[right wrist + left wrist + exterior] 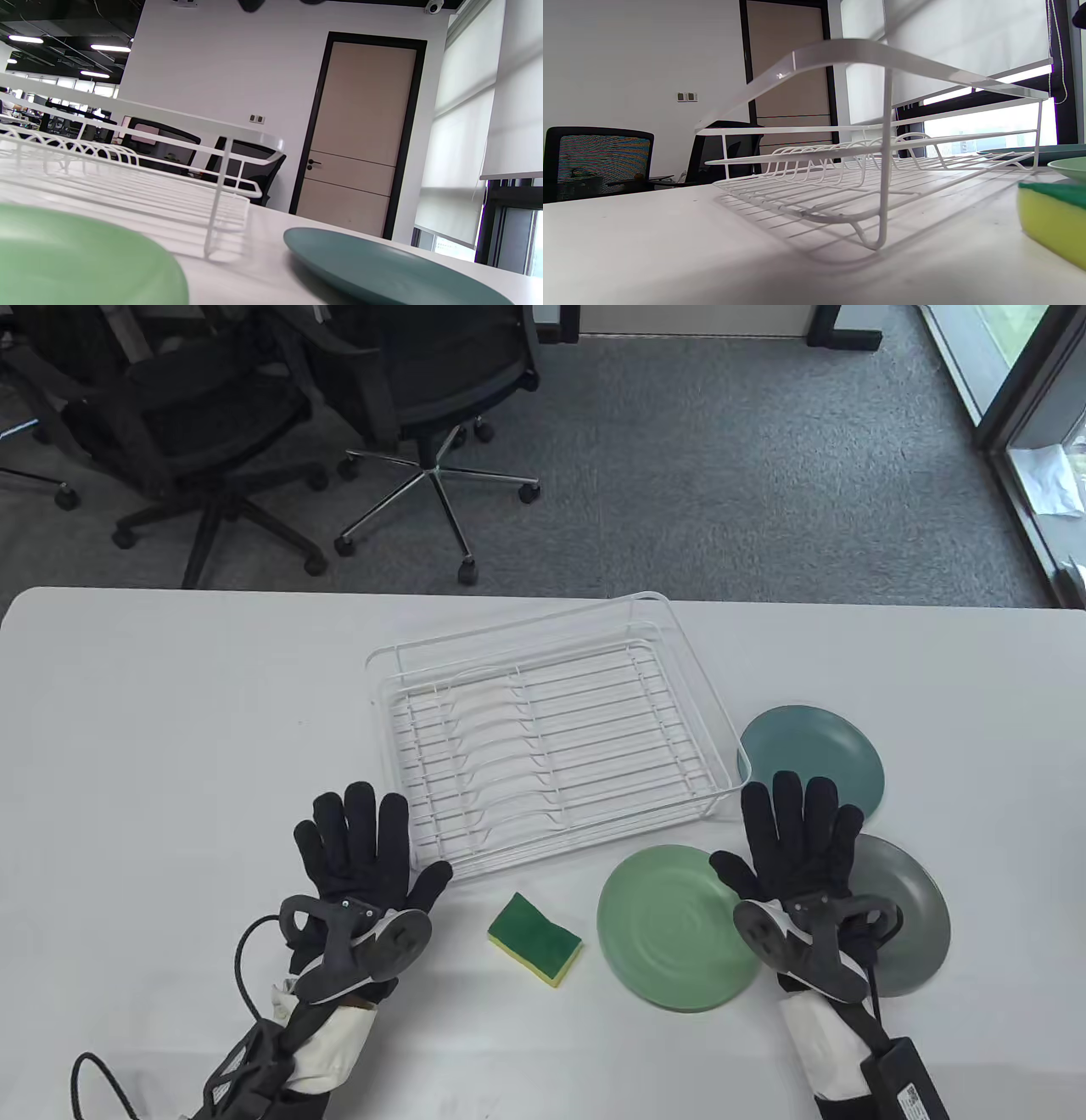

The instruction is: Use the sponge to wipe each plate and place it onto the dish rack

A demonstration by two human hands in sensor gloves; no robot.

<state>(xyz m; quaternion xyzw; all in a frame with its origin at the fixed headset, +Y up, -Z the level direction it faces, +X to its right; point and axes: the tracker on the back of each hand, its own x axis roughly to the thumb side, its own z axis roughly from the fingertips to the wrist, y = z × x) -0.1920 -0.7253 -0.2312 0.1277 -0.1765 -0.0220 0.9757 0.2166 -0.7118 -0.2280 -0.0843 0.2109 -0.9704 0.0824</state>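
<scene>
A white wire dish rack [543,729] stands mid-table with no plates in it; it also fills the left wrist view as the rack [865,169] and shows at the left of the right wrist view, rack [127,169]. A green-topped yellow sponge [534,939] lies in front of it, sponge [1052,216]. Three plates lie to the right: light green plate [662,933], teal plate [814,746], grey plate [912,916]. My left hand [365,848] lies flat, fingers straight, left of the sponge. My right hand [793,836] lies flat between the plates, fingers spread, holding nothing.
The white table [170,712] has bare room at the left and far right. Office chairs [254,415] stand on the carpet beyond the far edge. Cables run back from both wrists at the near edge.
</scene>
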